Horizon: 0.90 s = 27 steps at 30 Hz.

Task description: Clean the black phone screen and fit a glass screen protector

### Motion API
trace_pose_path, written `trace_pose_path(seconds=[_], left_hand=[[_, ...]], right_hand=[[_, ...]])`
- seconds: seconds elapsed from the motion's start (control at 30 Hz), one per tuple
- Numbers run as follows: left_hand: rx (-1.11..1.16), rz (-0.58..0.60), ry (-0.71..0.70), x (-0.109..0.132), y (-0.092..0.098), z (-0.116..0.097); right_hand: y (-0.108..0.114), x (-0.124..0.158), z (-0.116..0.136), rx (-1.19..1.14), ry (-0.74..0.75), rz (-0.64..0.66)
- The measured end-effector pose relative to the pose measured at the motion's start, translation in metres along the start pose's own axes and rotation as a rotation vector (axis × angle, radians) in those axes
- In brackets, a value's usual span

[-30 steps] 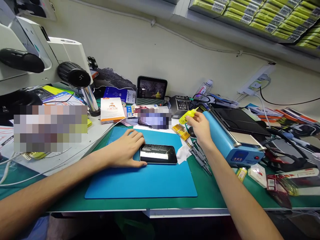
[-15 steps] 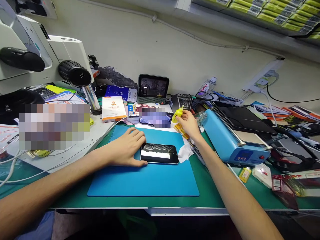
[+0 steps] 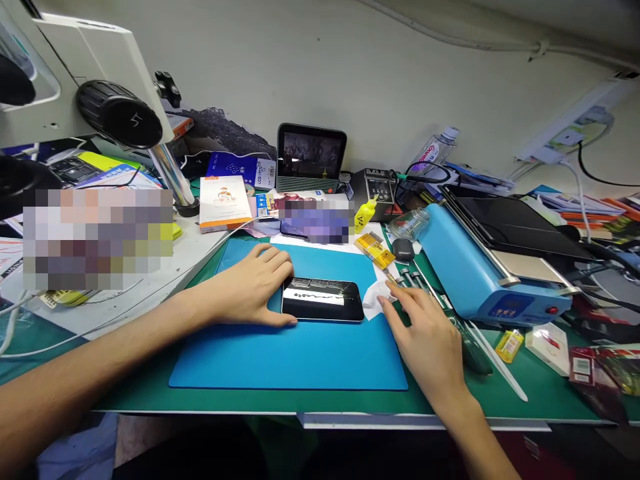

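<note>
A black phone lies flat on a blue work mat on the green bench. My left hand rests on the mat with fingers spread flat and the thumb against the phone's left end. My right hand is open, palm down, its fingertips reaching a crumpled white wipe beside the phone's right end. A small yellow bottle stands at the back of the mat, free of any hand.
A microscope overhangs the left. A blue roller machine sits to the right, with screwdrivers and tweezers beside my right hand. A small screen, a control box, a glass jar and boxes line the back wall.
My right hand set the yellow bottle down at the back of the mat and came back toward me to the white wipe. The left hand stayed on the phone.
</note>
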<state>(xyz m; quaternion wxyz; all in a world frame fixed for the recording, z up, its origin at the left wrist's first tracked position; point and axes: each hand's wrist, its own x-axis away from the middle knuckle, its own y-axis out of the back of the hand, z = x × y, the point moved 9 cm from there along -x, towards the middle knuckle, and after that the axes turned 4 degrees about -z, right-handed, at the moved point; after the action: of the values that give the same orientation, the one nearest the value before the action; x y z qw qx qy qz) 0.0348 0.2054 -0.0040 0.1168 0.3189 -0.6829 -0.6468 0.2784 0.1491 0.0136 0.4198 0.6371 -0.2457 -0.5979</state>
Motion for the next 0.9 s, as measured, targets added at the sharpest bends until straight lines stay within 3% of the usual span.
trace_pose_path(seconds=[0.2, 0.27, 0.4, 0.5, 0.6, 0.9], left_hand=[[-0.007, 0.015, -0.001, 0.000, -0.002, 0.000], [-0.002, 0.013, 0.000, 0.000, -0.001, 0.000], [0.010, 0.006, 0.006, -0.001, 0.000, 0.000], [0.011, 0.007, 0.002, -0.001, 0.000, 0.000], [0.001, 0.006, -0.007, -0.001, 0.000, 0.000], [-0.032, 0.010, -0.021, 0.000, -0.001, 0.000]], right_hand=[[-0.019, -0.019, -0.009, -0.118, -0.007, 0.164], [-0.019, -0.020, -0.009, -0.180, -0.011, 0.161], [-0.007, -0.018, -0.011, -0.244, -0.042, 0.010], [0.004, -0.013, -0.024, -0.303, -0.184, -0.137], [0.006, -0.007, -0.035, -0.374, -0.320, -0.184], [0.006, 0.007, 0.017, -0.450, -0.136, -0.013]])
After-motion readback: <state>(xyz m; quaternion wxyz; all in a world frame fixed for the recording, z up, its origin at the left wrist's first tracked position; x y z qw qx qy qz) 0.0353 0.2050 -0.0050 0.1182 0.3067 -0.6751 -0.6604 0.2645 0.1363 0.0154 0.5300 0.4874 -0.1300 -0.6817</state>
